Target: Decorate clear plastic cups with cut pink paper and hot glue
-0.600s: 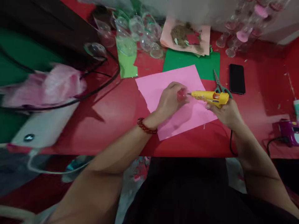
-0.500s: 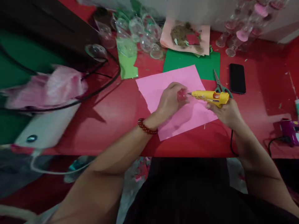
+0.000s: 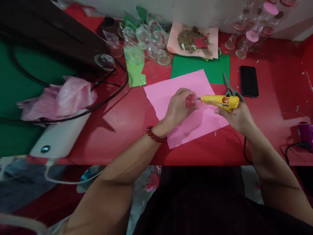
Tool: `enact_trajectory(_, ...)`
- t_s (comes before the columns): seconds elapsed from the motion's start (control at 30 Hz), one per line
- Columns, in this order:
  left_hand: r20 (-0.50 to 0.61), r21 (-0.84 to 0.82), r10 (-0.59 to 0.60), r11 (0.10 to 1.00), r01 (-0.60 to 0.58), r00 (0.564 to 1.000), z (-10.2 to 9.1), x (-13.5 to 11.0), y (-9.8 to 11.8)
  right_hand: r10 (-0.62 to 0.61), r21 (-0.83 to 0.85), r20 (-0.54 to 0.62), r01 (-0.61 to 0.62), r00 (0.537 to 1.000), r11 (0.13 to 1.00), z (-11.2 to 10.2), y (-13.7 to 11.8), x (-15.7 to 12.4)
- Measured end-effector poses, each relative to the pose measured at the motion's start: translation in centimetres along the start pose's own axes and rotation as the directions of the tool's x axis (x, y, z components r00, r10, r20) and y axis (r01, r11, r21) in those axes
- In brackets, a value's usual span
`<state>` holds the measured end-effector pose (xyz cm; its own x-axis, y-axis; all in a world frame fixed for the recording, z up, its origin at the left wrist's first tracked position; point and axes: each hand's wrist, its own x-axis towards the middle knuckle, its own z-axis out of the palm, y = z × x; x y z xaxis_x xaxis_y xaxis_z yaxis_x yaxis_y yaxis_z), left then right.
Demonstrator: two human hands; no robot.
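I have the left hand [image 3: 179, 106] with its grip closed around a small red rounded piece [image 3: 190, 101], held above the middle of the pink sheet [image 3: 182, 138] on the tabletop [image 3: 117, 130]. At 3 o'clock from that piece, the right hand [image 3: 239, 119] has its grip wrapped on a yellow glue gun [image 3: 217, 100], nozzle pointing to 9 o'clock. The tip sits right at the piece; from my view I can't tell whether they touch.

I judge the red piece to be light, thin and smooth plastic, liable to slip or dent if squeezed. I'd take it by its sides with light fingertip pressure, on the 9 o'clock side, away from a nozzle that may be hot. The gun looks stiff and a bit heavier; its handle is the place to hold, and the dark cord [image 3: 245, 150] at 5 o'clock from the right hand, probably its own, could tug.

Scissors [image 3: 229, 87] lie between 2 and 3 o'clock from the red piece, close by the right hand, with a phone [image 3: 249, 81] just beyond.
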<state>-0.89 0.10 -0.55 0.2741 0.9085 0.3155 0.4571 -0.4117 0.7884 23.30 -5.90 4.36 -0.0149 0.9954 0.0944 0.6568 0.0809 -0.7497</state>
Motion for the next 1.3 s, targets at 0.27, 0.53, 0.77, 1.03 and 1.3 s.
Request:
enact_trajectory(0.27, -0.014, 0.033, 0.04, 0.999, -0.04, 0.999, 0.0, 0.0, -0.4, 0.015, -0.021, 0.021, -0.015, 1.0, 1.0, 0.5, -0.5, 0.0)
enact_trajectory(0.53, -0.021, 0.038, 0.063, 0.997, -0.062, 0.998, 0.0, 0.1, -0.5, -0.003, -0.01, 0.021, 0.004, 1.0, 1.0, 0.7, -0.6, 0.0)
enact_trajectory(0.77, -0.007, 0.06, 0.057, 0.997, -0.056, 0.998, -0.1, 0.1, -0.3, -0.061, -0.008, 0.061, 0.061, 0.996, 0.998, 0.3, -0.9, 0.1)
enact_trajectory(1.03, 0.006, 0.041, 0.014, 0.999, -0.014, 1.0, -0.2, 0.2, 0.0, -0.035, -0.061, 0.096, 0.041, 0.995, 0.997, -0.7, -0.9, 0.2)
enact_trajectory(1.3, -0.005, 0.035, -0.003, 0.999, 0.003, 1.0, -0.1, 0.1, 0.3, -0.028, -0.07, 0.06, 0.032, 0.998, 0.997, -0.7, -0.6, 0.2)
